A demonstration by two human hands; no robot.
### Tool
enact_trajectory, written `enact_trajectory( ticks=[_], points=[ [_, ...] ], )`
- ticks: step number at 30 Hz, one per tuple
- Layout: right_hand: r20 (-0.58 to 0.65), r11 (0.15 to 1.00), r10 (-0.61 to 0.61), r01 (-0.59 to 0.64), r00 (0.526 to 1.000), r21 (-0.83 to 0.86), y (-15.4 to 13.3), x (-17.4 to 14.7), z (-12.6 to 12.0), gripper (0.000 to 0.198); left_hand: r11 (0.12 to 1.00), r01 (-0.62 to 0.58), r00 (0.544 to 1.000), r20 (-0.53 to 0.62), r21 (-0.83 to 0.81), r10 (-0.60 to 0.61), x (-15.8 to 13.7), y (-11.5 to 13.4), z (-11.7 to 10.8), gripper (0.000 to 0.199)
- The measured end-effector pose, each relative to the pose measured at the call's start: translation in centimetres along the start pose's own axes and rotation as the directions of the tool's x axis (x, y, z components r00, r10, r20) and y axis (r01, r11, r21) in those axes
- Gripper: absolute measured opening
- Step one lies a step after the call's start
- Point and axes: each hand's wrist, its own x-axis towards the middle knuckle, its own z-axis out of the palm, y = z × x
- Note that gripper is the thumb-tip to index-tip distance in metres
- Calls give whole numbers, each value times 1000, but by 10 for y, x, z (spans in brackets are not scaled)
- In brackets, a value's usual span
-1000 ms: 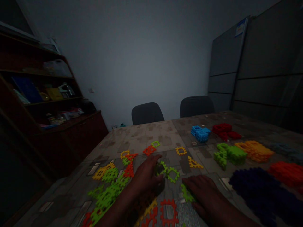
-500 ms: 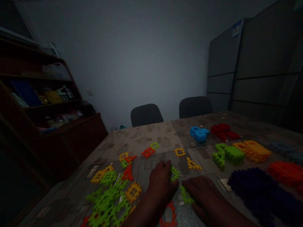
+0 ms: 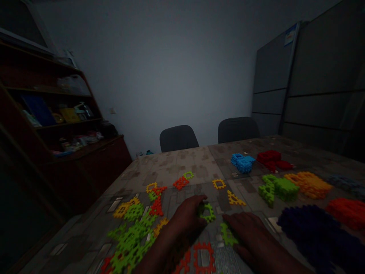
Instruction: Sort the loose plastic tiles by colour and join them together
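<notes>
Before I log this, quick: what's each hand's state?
Left hand: half-curled at a green square; grip cannot be told.
Right hand: open, palm down, fingers at another green piece.

Left hand (image 3: 190, 211) arches, loosely curled; right hand (image 3: 246, 230) lies spread, palm down.

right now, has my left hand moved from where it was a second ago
Yes: judged against the chair on the left, the left hand has shifted rightward and slightly back toward the wearer.
</notes>
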Motion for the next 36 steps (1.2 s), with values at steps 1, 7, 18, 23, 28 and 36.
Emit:
enact_trajectory(
  ticks=[1, 7, 18, 23, 28, 36],
  points=[
    [-6, 1000, 1, -1, 1000, 0, 1, 0, 1, 74, 1000, 1, 1000, -5, 5, -1, -1, 1, 1, 83],
    [-52, 1000, 23, -23, 998, -5, 7, -2, 6, 77, 998, -18, 999, -27, 56, 20, -4, 8, 9, 77],
    [8, 995, 40, -40, 999, 96, 4, 5, 6, 81, 992, -23, 1000, 9, 124, 22, -3, 4, 1, 83],
    [-3, 987, -8, 9, 1000, 163, 1, 7, 13, 74, 995, -24, 999, 47, 97, 19, -5, -7, -12, 86],
    [29, 989, 49, -52, 998, 138, -2, 5, 4, 71, 999, -46, 999, 10, 22, 46, -12, -11, -33, 73],
    [12, 986, -22, 20, 1000, 167, -4, 4, 5, 68, 999, 34, 960, -279, -7, -35, -64, -62, -108, 52]
  ],
)
